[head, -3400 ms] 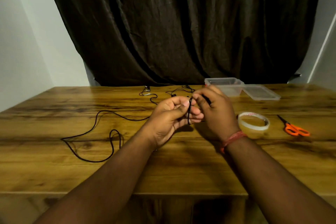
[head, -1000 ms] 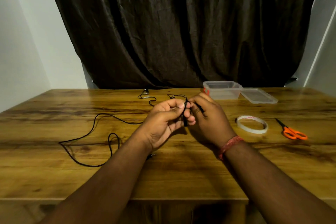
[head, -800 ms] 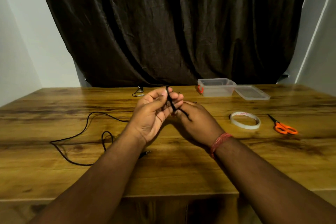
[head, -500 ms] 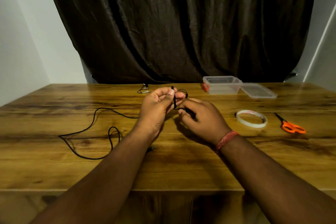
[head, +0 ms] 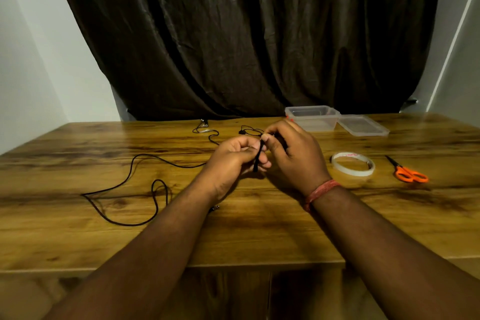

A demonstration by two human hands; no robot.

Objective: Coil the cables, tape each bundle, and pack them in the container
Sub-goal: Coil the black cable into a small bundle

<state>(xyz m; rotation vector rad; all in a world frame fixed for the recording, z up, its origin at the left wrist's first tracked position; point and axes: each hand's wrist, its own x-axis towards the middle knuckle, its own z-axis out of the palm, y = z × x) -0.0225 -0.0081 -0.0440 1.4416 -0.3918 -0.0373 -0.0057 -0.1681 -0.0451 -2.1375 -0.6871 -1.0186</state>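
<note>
Two hands—left hand (head: 231, 157), right hand (head: 293, 156)—pinch one cable (head: 257, 158).

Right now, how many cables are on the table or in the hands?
2. One black cable runs from the table's left part into the hands; a thinner cable lies at the far edge. Whether they join is hidden.

table (head: 259, 236): glossy wood | container (head: 313, 118): clear plastic | curtain (head: 233, 34): sheeny cloth

Two bare forearms, no sleeves in view. Left hand (head: 235, 157) without rings or bands. Right hand (head: 293, 154) with a red thread band (head: 320, 189) wound round the wrist, just behind the grip.
</note>
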